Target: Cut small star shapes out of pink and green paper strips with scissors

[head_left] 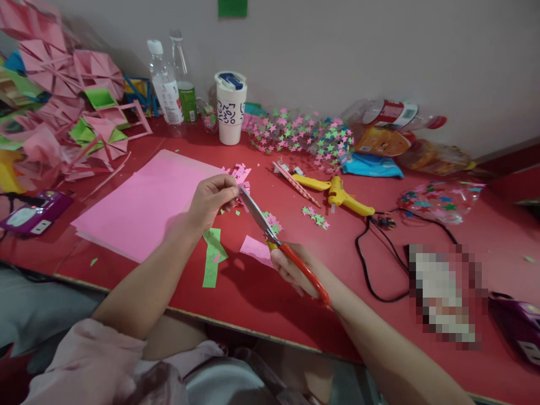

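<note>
My right hand grips a pair of scissors by the red handle, and the blades point up and left. Their tips reach the fingertips of my left hand. Thumb and fingers of that hand are pinched together, and whatever lies between them is too small to make out. Just behind them is a heap of pink paper scraps. Below the hands lie green paper strips and a pink paper piece. Small pink and green paper stars lie behind the blades.
Pink sheets lie on the red table at left, before a pile of folded-paper work. At the back stand bottles and a white cup. A yellow glue gun with a black cord and bagged stars lie rightward.
</note>
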Tool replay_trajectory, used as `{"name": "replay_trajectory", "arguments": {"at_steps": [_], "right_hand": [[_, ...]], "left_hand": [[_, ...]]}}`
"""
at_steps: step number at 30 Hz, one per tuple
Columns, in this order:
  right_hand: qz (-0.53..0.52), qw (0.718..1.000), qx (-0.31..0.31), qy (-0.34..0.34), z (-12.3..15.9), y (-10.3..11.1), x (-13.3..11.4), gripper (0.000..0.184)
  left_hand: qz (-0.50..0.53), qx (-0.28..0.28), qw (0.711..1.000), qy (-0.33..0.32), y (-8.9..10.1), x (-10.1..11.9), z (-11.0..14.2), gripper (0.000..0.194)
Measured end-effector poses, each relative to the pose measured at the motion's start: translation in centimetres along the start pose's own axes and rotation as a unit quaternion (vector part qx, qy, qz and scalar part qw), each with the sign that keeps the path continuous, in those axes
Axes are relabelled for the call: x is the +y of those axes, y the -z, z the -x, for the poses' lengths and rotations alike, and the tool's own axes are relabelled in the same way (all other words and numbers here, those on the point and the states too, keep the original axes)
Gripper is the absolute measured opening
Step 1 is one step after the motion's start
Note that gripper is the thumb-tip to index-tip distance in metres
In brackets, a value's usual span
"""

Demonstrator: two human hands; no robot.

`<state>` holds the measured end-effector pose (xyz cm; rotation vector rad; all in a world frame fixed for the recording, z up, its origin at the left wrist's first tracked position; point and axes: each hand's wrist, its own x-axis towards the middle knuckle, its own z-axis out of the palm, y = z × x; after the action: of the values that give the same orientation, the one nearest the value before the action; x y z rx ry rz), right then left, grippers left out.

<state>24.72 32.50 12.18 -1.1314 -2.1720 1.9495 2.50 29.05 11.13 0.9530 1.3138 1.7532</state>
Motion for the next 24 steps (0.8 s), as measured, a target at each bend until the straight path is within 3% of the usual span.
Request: {"name": "replay_trajectory", "arguments": {"at_steps": [15, 22, 24], "right_hand": [[-0.001, 1.000, 0.012, 0.000, -0.5, -0.1, 0.5, 0.047], [-0.014, 0.999, 0.014, 0.026, -0.8, -0.3, 1.1, 0.052], [-0.018, 0.999, 0.011, 0.026, -0.9, -0.4, 1.2, 0.052]], "left_hand": [[-0.013, -0.009, 1.000, -0.009, 0.0, -0.3, -0.1, 0.009], [-0.022, 0.039, 0.987, -0.151, -0.9, -1.1, 0.0, 0.011], [-0.014, 0.035, 0.987, -0.159, -1.0, -1.2, 0.0, 0.010]]}}
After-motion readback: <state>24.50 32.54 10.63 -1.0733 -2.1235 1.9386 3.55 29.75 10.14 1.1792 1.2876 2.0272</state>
